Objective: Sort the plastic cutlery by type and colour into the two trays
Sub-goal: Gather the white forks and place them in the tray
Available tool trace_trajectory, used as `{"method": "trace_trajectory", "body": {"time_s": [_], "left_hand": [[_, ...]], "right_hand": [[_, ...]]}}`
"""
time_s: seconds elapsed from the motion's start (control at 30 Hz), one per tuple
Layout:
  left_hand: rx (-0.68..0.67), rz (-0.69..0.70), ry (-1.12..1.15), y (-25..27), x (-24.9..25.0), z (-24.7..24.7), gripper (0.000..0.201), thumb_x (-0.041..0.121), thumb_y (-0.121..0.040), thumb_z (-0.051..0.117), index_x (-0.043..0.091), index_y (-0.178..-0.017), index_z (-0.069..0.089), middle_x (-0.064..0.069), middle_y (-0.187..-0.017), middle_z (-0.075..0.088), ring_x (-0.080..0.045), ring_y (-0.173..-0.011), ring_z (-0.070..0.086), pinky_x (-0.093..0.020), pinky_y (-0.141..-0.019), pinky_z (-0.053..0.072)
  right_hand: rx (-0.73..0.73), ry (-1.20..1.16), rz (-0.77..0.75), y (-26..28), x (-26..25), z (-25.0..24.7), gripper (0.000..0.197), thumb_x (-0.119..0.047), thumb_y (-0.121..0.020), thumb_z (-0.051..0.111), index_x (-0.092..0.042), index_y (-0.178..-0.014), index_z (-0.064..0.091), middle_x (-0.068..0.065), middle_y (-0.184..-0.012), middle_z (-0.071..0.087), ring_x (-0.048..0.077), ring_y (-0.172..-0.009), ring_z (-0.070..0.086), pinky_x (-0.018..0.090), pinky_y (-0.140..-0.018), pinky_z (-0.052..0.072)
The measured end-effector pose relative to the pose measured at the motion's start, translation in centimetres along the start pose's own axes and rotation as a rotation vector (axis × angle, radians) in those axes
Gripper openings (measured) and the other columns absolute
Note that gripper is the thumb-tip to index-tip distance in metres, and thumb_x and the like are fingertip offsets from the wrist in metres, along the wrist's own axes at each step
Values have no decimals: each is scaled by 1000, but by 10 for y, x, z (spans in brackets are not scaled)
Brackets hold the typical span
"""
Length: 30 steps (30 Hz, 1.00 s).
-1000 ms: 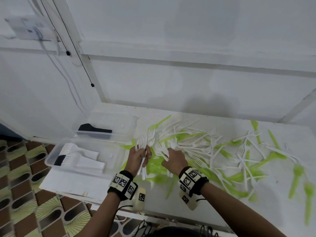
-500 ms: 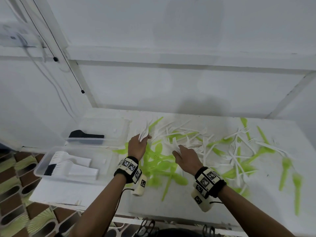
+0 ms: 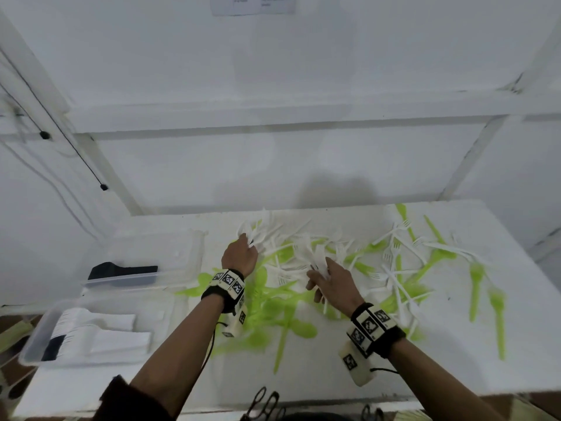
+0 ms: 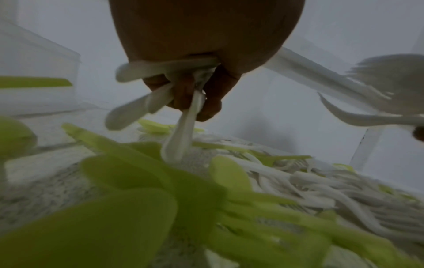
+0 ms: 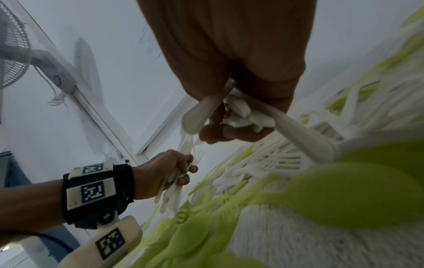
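Both hands clench white forks: left hand [image 3: 239, 256] at 11 o'clock of the worktop [image 3: 334, 372] pile, right hand [image 3: 334, 284] at centre. Light, slick, springy plastic; best taken by the handles, bundled parallel

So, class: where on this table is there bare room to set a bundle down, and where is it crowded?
Bare table runs along the near edge, in front of the cutlery pile, and in a strip before the near tray. The middle and right, around both hands, are crowded.

Dim, cool, even light; wrist views blurred, wide-angle edges warped
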<state>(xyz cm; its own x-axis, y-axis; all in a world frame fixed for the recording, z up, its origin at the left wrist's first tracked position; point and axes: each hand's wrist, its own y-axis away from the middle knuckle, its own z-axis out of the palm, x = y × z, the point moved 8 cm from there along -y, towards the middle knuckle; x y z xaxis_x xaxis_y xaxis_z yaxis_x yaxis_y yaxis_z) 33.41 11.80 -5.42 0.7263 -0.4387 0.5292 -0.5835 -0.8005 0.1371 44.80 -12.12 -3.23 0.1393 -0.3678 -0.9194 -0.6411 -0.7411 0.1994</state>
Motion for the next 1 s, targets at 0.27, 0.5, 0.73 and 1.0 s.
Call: {"method": "trace_trajectory", "body": {"time_s": [0.27,0.5,0.73,1.0], "left_hand": [[-5,-41,-147,-9,-2,-1,32,36,-96,53,7,-108,54,-19,-111,65,-39,-103,63,-39,-81,48],[-68,18,-322,-10,-2,8,34,38,-91,62,11,-109,52,-13,-108,63,-35,-100,63,-37,-77,48],[-77,0,-285,-9,-14,9,21,21,-86,60,16,-92,40,-11,-99,59,-35,-94,61,-34,-70,41],[-32,-3,-272,11,-26,-9,27,10,-83,60,10,-109,53,-15,-105,64,-37,-101,62,-36,-73,45]], "right_hand": [[73,-176,45,-2,16,-12,14,-19,-97,67,-8,-104,60,9,-79,76,25,-50,60,35,-53,50],[-8,-257,29,-14,18,-3,19,-15,-102,60,-7,-119,62,10,-76,71,20,-52,53,29,-51,45],[-161,-304,58,-13,14,15,10,-8,-97,65,1,-100,62,14,-82,69,20,-61,58,32,-56,49],[-189,-138,33,-17,14,23,16,-32,-101,63,-17,-100,56,-2,-77,56,9,-59,50,23,-49,39]]}}
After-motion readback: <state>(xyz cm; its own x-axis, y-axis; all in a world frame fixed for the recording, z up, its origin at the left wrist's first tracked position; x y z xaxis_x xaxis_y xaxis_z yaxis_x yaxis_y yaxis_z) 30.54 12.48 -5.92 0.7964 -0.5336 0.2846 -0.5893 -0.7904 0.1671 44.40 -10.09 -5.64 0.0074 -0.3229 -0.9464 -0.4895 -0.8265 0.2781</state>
